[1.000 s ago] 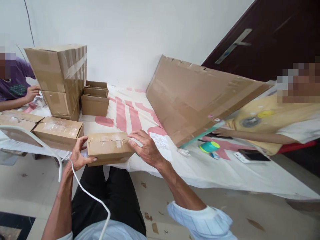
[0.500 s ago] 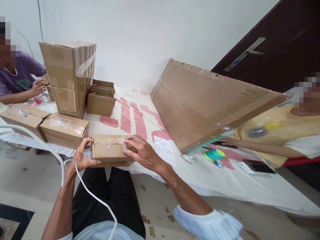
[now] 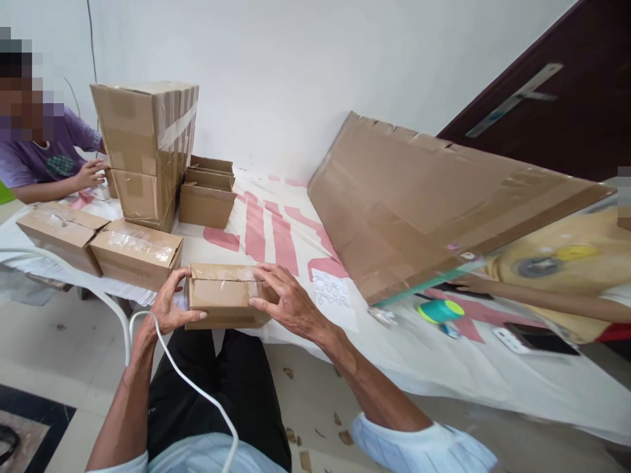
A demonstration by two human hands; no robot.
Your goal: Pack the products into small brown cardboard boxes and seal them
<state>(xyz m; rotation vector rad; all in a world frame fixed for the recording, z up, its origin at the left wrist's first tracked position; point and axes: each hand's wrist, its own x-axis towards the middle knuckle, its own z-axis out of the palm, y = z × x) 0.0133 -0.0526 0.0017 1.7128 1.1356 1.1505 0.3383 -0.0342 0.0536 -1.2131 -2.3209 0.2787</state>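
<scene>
A small closed cardboard box (image 3: 224, 299) is at the table's near edge, right above my lap. My left hand (image 3: 170, 305) grips its left end, thumb along the front face and fingers at the back corner. Across its right end lies my right hand (image 3: 286, 299), fingers over the top and thumb on the front side. Clear tape shows on the lid near the right fingers. To the left, two taped cardboard boxes (image 3: 135, 253) sit end to end along the same edge.
Behind stands a tall stack of cartons (image 3: 142, 151) beside several open boxes (image 3: 207, 203). A large cardboard sheet (image 3: 419, 203) leans at the right, near a printed paper (image 3: 335, 299), a teal tape roll (image 3: 441, 310) and a phone (image 3: 542, 338). A white cable (image 3: 197, 394) crosses my left arm. People sit on both sides.
The view has shifted slightly left, so things appear a little further right. Both hands keep their hold on the box, which stays in about the same place.
</scene>
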